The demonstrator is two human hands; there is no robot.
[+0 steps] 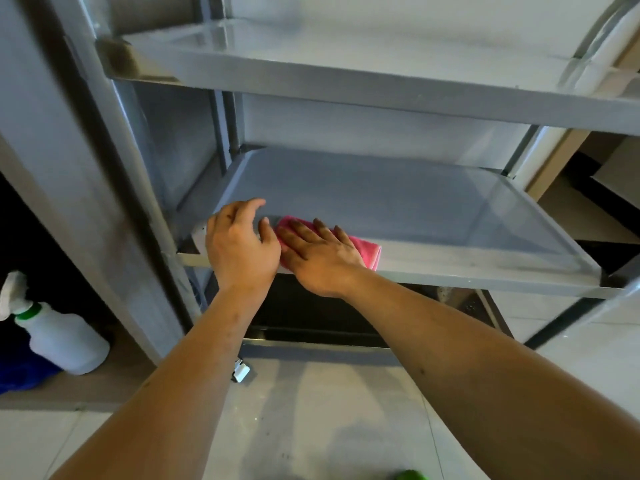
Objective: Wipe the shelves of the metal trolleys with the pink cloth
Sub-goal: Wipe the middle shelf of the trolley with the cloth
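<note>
I am in the wiping step, on the middle shelf (398, 199) of the metal trolley (346, 95), at its front left corner. My right hand (317, 254) lies flat on the pink cloth (367, 249), and the fingers (298, 233) are straight and a little spread, pressing the cloth down on the shelf; they do not curl around it. The cloth is folded and sits just behind the front rim of the shelf, mostly under my palm, and only its right end and a small part at the fingertips show. My left hand (240, 242) is just beside it on the left, touching the right hand at the thumb side; its fingers bend over the left front edge of the shelf, so it seems to me that this hand steadies the trolley and holds nothing else. I judge that most of this shelf is not wiped yet, because the cloth is at one corner only. The next move, I think, calls for sliding the cloth to the right and toward the back with even pressure, keeping the palm flat so the cloth does not bunch up. The upper shelf (381, 60) is above, and a white spray bottle (65, 341) stands on the floor to the left, well apart from my hands
</note>
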